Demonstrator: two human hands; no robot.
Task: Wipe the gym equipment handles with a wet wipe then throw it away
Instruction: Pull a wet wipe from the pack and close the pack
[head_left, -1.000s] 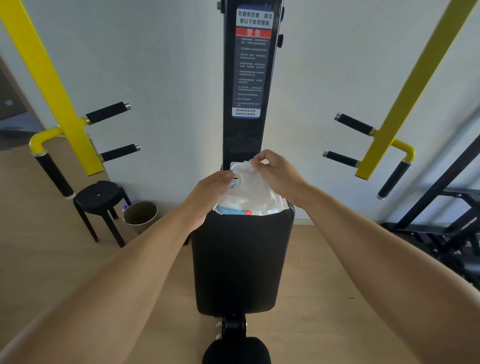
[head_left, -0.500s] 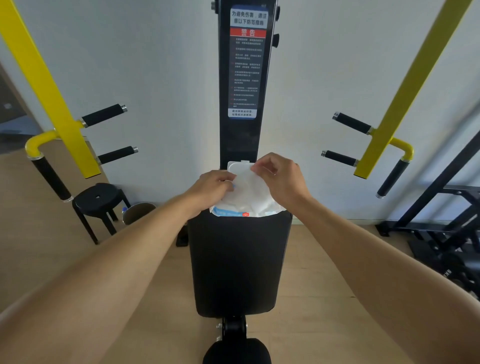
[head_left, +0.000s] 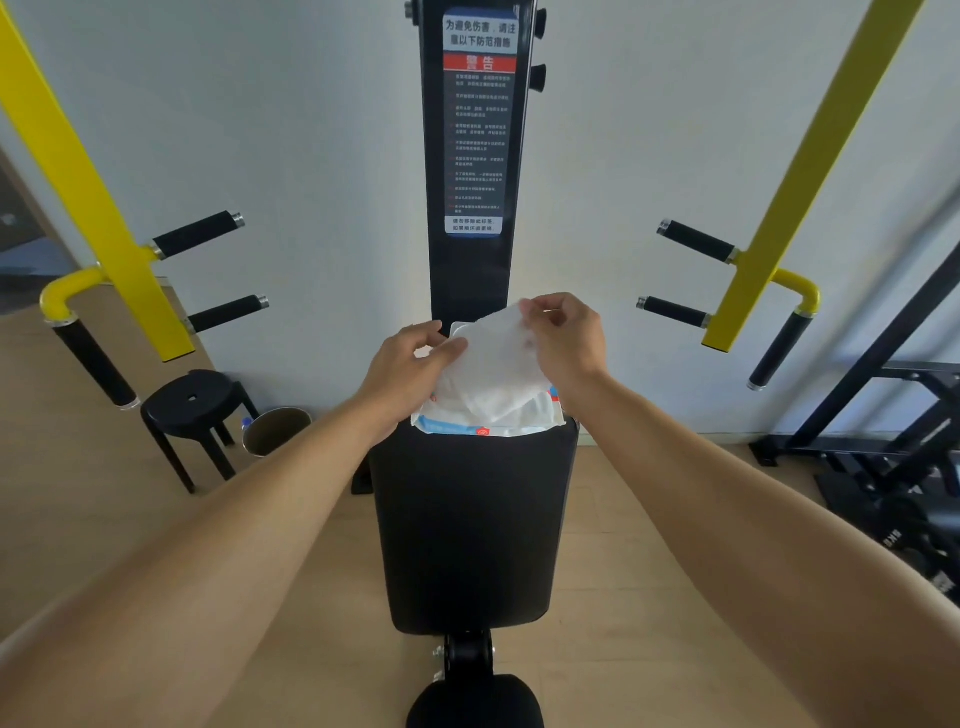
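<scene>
Looking from the left edge, I see a yellow bar (head_left: 88, 208) slanting down, with two black handles (head_left: 200, 234) sticking out toward the middle and a third black handle (head_left: 93, 364) hanging from a curved yellow tube. Below them a black stool (head_left: 189, 402) stands on the wooden floor (head_left: 104, 519), and just beside it sits a metal bin (head_left: 275, 428) against the white wall.

My left hand (head_left: 410, 364) reaches in over the top of the black padded seat (head_left: 467, 519); its grip pinches the near left edge of a white wet wipe (head_left: 498, 358) between thumb and fingers. The wipe is lifted partly out of the wipe pack (head_left: 467, 423), which lies on the far end of the seat, its white lid standing open behind the wipe. Directly behind rises the machine's black upright post (head_left: 467, 270), carrying a warning label (head_left: 480, 124) with Chinese text.

My right hand (head_left: 566, 338) holds the wipe's upper right corner, its grip closed on the sheet with the fingertips curled over the edge. The wipe is stretched between both hands, above the pack.

Further right, a second yellow bar (head_left: 795, 182) mirrors the first, with black handles (head_left: 696, 241) pointing inward and one hanging handle (head_left: 779, 353). A black frame (head_left: 883, 415) fills the right edge.
</scene>
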